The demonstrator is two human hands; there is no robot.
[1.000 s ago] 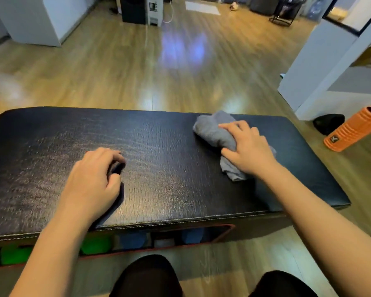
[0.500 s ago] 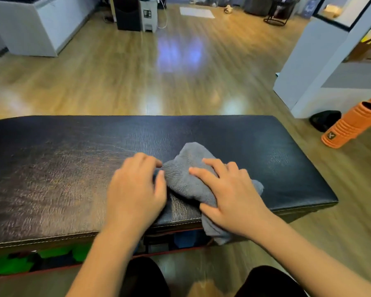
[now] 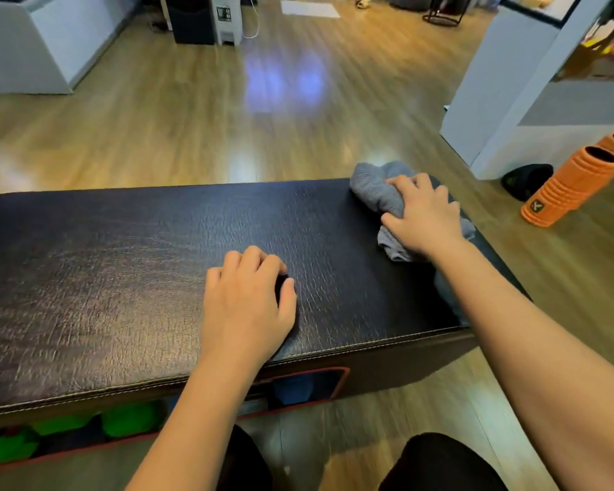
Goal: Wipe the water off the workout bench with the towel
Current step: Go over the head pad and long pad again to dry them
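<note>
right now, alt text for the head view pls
A person's right hand presses a bunched grey towel onto the far right corner of a black padded workout bench; the left hand rests curled mid-bench. Two orange foam rollers stand on the wood floor.

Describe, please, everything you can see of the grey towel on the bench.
The grey towel is a soft, fuzzy cloth, bunched into a loose wad rather than spread flat. It lies at the far right corner of the black workout bench, its rear fold reaching the bench's far edge. The right hand presses down on it, fingers spread over the top; a paler hem shows below the palm. The left hand rests apart from it.
</note>
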